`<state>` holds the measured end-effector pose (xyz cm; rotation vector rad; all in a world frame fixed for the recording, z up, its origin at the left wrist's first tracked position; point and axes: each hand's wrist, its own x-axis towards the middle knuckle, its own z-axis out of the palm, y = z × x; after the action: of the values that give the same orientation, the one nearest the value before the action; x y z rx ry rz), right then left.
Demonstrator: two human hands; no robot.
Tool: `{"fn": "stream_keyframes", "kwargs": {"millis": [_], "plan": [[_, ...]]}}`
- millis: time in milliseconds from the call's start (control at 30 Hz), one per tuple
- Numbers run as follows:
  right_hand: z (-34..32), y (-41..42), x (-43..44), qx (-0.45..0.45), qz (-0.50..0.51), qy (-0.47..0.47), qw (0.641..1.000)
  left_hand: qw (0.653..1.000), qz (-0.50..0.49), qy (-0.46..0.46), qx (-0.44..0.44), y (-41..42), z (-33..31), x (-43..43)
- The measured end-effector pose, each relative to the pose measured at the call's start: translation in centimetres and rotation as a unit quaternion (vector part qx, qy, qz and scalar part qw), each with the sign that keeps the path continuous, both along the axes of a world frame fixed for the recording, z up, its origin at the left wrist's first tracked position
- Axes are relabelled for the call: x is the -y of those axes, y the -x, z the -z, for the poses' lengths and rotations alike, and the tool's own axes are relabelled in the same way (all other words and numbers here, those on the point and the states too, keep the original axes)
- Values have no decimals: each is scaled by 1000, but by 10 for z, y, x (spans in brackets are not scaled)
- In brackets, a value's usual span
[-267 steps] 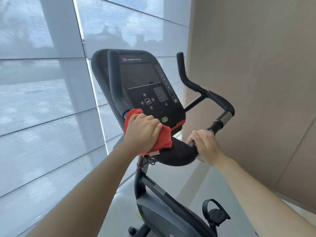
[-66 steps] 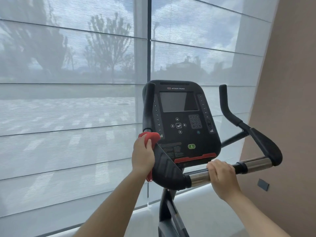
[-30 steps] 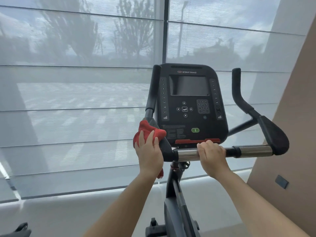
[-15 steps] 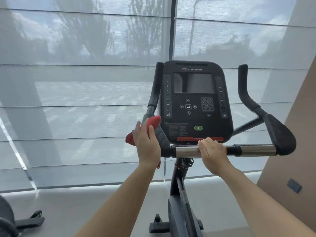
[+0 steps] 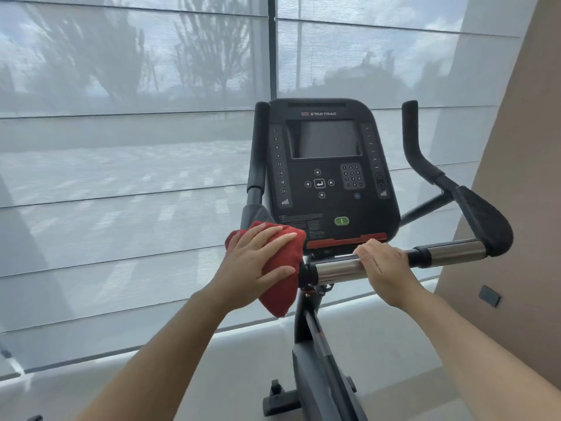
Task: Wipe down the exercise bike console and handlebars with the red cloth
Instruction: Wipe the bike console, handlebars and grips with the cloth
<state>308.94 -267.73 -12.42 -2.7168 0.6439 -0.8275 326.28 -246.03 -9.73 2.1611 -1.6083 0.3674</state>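
Note:
The black bike console (image 5: 329, 174) faces me, with a dark screen, a keypad and a green button. The red cloth (image 5: 282, 278) is draped over the padded left elbow rest, hiding it. My left hand (image 5: 253, 262) lies flat on the cloth with fingers spread, pressing it down. My right hand (image 5: 384, 265) is curled over the chrome crossbar (image 5: 337, 270) just below the console. The left upright handlebar (image 5: 258, 153) rises beside the console. The right handlebar (image 5: 425, 165) and its padded rest (image 5: 485, 220) are bare.
The bike's frame post (image 5: 315, 344) and base foot (image 5: 279, 399) stand on the pale floor below. A big window with a sheer blind (image 5: 121, 147) fills the left and back. A tan wall (image 5: 522, 208) with a small dark plate (image 5: 488, 296) stands close on the right.
My left hand has spread flat and brought the cloth down over the left elbow rest; half a second ago it held the cloth bunched against the bar's bend. My right hand stays on the crossbar.

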Motion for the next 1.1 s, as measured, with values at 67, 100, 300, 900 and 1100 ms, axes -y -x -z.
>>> {"fn": "stream_keyframes", "kwargs": {"millis": [67, 100, 300, 900, 1100], "plan": [[1, 0, -1, 11, 2, 1, 1000, 997, -10, 82, -1, 8, 7, 3], [1, 1, -2, 13, 3, 3, 1000, 992, -13, 121, -17, 13, 11, 4], [-3, 1, -7, 19, 12, 4, 1000, 951, -54, 282, -116, 41, 25, 13], [-5, 30, 40, -67, -51, 70, 994, 820, -275, 384, -323, 102, 21, 53], [5, 30, 45, -41, -65, 91, 993, 791, -298, 414, -338, 141, 31, 71]]}}
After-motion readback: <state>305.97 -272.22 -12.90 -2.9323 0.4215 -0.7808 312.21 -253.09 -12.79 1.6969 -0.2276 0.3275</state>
